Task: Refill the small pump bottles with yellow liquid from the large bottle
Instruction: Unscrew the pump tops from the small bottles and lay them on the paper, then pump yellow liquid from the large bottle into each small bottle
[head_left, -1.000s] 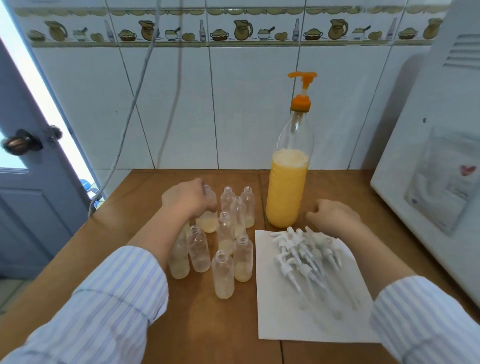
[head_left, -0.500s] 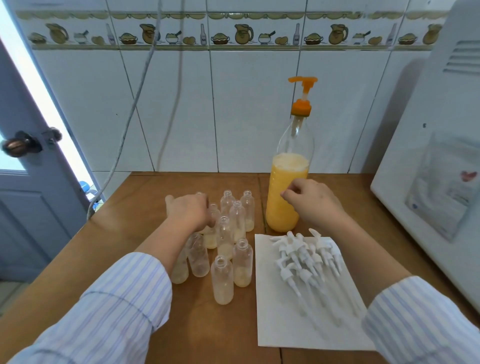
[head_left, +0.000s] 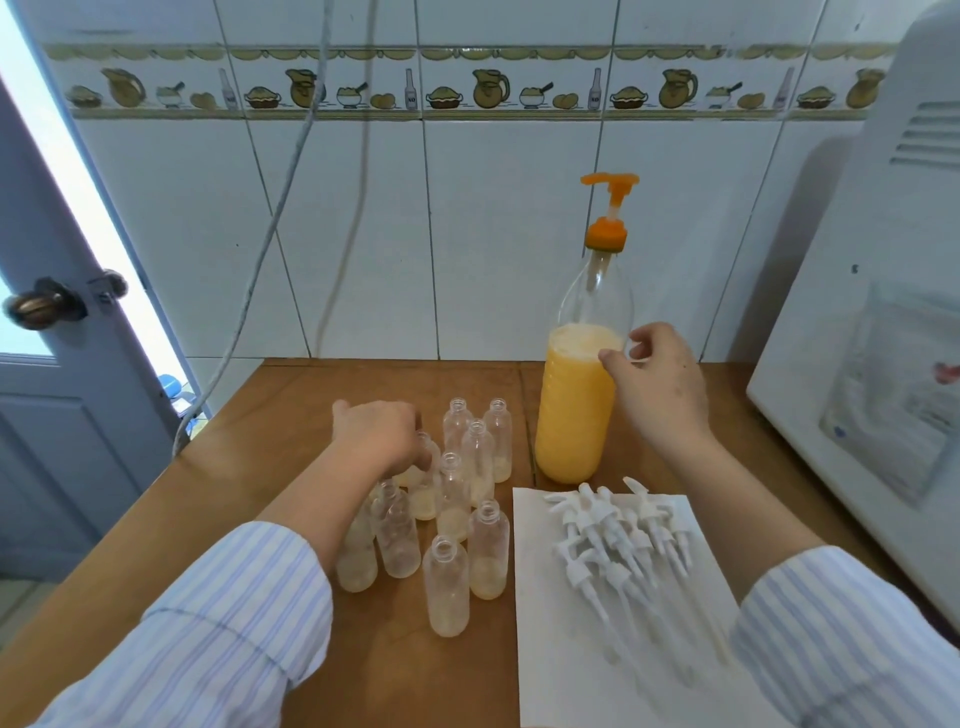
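Centrally, the left hand (head_left: 382, 434) reaches forward over the cluster of small clear plastic bottles (head_left: 457, 499) on the brown wooden counter (head_left: 311, 415), palm down, its fingers curled round the top of one small bottle (head_left: 423, 480) at the cluster's left rear; the grip is closed on that bottle. The right hand (head_left: 657, 387) is raised beside the large clear plastic bottle (head_left: 576, 405), thumb and fingers bent towards its shoulder at the liquid line; fingertips lie at the bottle wall, but whether they grasp it cannot be told. Both forearms wear blue-and-white striped sleeves (head_left: 234, 623).

The large bottle stands upright at the rear centre of the counter, long axis vertical, about two-thirds full of opaque yellow liquid topped with foam. Its orange pump head (head_left: 609, 208) points its spout to the left. The small bottles stand upright and uncapped, mouths upward, each with a shallow layer of pale yellow liquid at the base.

White plastic pump tops (head_left: 613, 530) lie heaped on a white paper sheet (head_left: 571, 649) right of the cluster, dip tubes pointing towards the viewer. A white appliance (head_left: 857, 364) stands at the right edge.
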